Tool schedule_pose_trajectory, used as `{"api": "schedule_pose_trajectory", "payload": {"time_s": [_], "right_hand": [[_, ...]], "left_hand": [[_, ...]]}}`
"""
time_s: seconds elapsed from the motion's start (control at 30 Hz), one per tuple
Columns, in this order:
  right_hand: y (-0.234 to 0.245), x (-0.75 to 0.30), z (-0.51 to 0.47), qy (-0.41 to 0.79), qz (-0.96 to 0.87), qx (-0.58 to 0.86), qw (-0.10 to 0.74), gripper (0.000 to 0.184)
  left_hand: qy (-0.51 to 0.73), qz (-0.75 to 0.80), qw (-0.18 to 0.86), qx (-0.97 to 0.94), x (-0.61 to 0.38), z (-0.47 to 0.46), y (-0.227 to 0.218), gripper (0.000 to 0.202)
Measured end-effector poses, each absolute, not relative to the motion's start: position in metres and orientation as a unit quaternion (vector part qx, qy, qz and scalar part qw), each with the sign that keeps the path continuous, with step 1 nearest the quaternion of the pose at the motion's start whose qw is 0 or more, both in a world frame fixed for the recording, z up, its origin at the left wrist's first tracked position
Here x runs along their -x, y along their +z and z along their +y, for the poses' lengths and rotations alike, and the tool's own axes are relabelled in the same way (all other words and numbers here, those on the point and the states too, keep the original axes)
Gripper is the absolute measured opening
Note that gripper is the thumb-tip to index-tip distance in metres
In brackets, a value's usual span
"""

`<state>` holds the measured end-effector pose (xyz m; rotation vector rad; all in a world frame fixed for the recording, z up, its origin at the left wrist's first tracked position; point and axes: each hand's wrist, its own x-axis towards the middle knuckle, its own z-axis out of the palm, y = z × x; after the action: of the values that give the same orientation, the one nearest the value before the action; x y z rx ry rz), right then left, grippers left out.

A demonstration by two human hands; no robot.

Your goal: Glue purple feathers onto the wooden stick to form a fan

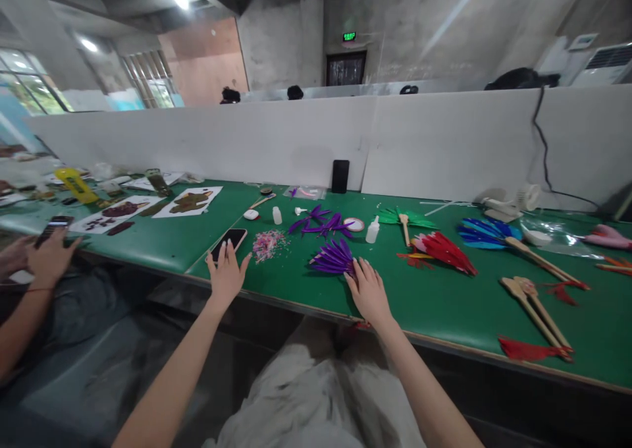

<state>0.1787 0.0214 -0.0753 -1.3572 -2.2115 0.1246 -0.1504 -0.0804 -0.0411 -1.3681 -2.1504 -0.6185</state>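
Note:
My left hand (228,273) rests on the table with its fingers spread, its fingertips over the lower part of a dark phone (236,237). Beside it lies a pile of pink and multicoloured bits (268,245). My right hand (368,290) lies flat with fingers stretched out, touching the base of a fan-shaped bunch of purple feathers (332,258). Loose purple feathers (320,223) are scattered beyond it. A small white squeeze bottle (372,230) stands above my right hand, near a round white-and-brown dish (353,224).
To the right lie green (417,219), red (447,253) and blue (481,232) feather fans, and wooden handles (536,309) with a red tassel. A black phone (340,176) leans on the white partition (247,138). At far left, another person's hands hold a phone (53,229).

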Motion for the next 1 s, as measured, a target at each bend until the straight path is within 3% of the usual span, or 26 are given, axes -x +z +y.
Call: {"api": "schedule_pose_trajectory", "payload": {"time_s": [0.23, 0.37, 0.53, 0.73, 1.0], "right_hand": [[-0.076, -0.179, 0.021, 0.036, -0.822, 0.513, 0.244, 0.055], [-0.076, -0.180, 0.020, 0.032, -0.825, 0.512, 0.236, 0.054], [-0.079, -0.180, 0.022, 0.022, -0.828, 0.503, 0.247, 0.055], [-0.082, -0.181, 0.023, 0.018, -0.827, 0.497, 0.263, 0.055], [-0.079, -0.179, 0.022, 0.016, -0.824, 0.503, 0.259, 0.053]], "left_hand": [[-0.223, -0.787, 0.280, 0.503, 0.177, -0.083, -0.052, 0.074], [-0.251, -0.776, 0.272, 0.512, 0.155, -0.073, -0.041, 0.066], [-0.259, -0.729, 0.186, 0.606, 0.083, -0.046, -0.021, 0.053], [-0.249, -0.640, 0.128, 0.716, 0.003, -0.010, -0.011, 0.056], [-0.268, -0.672, 0.089, 0.685, 0.001, -0.010, -0.019, 0.058]]}}
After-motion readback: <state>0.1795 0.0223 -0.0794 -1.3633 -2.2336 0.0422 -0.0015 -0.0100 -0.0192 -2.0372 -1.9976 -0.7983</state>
